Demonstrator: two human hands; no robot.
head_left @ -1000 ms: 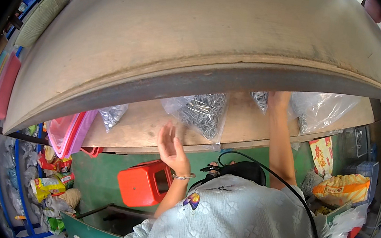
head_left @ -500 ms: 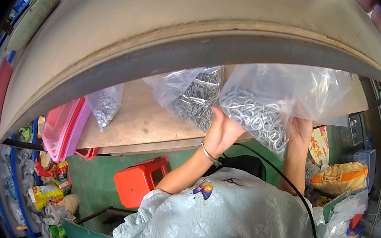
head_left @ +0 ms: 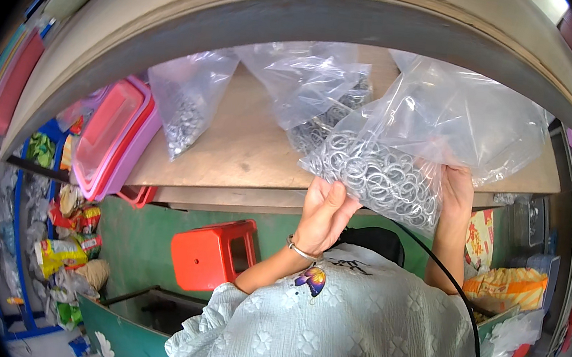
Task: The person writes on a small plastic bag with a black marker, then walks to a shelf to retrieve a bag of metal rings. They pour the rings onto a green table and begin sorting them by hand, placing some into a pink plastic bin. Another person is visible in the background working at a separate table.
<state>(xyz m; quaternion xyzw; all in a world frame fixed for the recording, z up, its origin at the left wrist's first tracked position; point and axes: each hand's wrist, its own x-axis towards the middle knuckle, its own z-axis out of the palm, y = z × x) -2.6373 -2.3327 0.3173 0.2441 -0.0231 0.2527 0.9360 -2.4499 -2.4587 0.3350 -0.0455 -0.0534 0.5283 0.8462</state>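
A clear plastic bag of metal rings [head_left: 381, 179] is held up over the front edge of the wooden shelf [head_left: 247, 146]. My left hand [head_left: 325, 215] grips the bag's lower left corner, thumb on top, a bracelet at the wrist. At the bag's right side, my right hand [head_left: 456, 187] is closed on the plastic, its fingers partly behind the film. The bag's loose upper part spreads toward the back right. Just behind it lies a second clear bag of rings [head_left: 316, 129]. Farther left stands a smaller clear bag [head_left: 185, 121] with small metal pieces.
Nested pink, red and purple plastic baskets [head_left: 118, 138] sit at the shelf's left end. An upper shelf board [head_left: 304, 18] overhangs the work area. Below on the green floor is a red stool [head_left: 212, 255]. A black cable [head_left: 457, 286] runs down past my right arm.
The held bag has been drawn nearer and now lies more level between my hands. My left hand has shifted lower on its corner. The view has tilted, showing more of the shelf top.
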